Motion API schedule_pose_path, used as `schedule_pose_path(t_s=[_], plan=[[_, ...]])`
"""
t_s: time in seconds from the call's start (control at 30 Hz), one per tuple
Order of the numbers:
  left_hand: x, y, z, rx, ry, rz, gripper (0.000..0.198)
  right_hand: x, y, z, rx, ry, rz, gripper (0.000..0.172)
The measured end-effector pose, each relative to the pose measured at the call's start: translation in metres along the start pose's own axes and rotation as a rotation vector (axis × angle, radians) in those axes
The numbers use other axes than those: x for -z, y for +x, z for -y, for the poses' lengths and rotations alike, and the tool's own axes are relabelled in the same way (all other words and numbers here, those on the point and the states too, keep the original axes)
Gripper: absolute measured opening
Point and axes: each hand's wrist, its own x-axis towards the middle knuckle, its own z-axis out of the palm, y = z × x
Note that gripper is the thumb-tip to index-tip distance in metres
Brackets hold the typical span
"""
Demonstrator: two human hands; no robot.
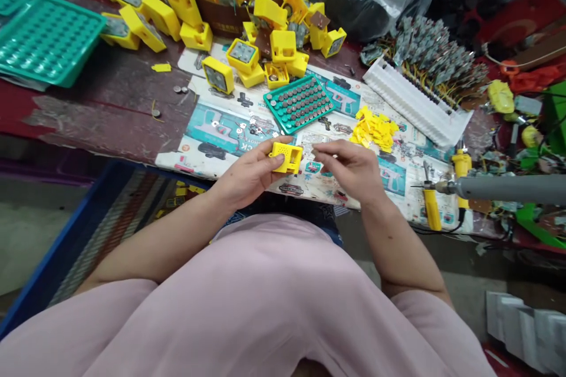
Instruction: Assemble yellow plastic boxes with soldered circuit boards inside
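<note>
My left hand [250, 174] is closed round a small yellow plastic case [287, 158], its thumb on the face with the small holes. Just right of the case is my right hand [354, 169], thumb and fingertips pinched together; whatever is between them is too small to make out. Beyond the hands, a green tray [299, 103] carries rows of small round metal parts. A heap of small yellow pieces [374, 128] lies past my right hand. Small white bits [247, 129] are scattered on the printed board [186, 159] beyond my left hand.
Many yellow cases [179, 3] are piled at the back. Green trays [48, 41] sit at the far left. A white rack [415, 100] holds wired circuit parts at the right. An electric screwdriver [508, 187] reaches in beside a yellow-handled tool [432, 206].
</note>
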Motion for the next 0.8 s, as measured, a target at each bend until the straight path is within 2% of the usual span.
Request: schedule_pose_path(t_s=[0.13,0.23,0.33,0.57,0.67,0.8], plan=[[0.002,-0.004,0.008,-0.011,0.068,0.043,0.055,-0.015,-0.021,0.02,0.198,-0.101,-0.003,0.008],[0.004,-0.007,0.015,-0.036,0.137,0.066,0.057,-0.019,-0.026,0.024,0.387,-0.38,-0.038,0.009],[0.007,-0.012,0.017,-0.091,0.239,0.055,0.054,-0.02,-0.027,0.026,0.493,-0.65,-0.034,0.013],[0.016,-0.022,0.015,-0.103,0.357,0.002,0.051,-0.026,-0.025,0.032,0.56,-0.884,0.191,0.023],[0.021,-0.022,0.013,-0.098,0.294,-0.018,0.055,-0.027,-0.016,0.029,0.588,-0.833,0.195,0.022],[0.029,-0.023,0.004,-0.111,0.19,-0.084,0.06,-0.027,0.017,0.017,0.447,-0.719,0.194,0.023]])
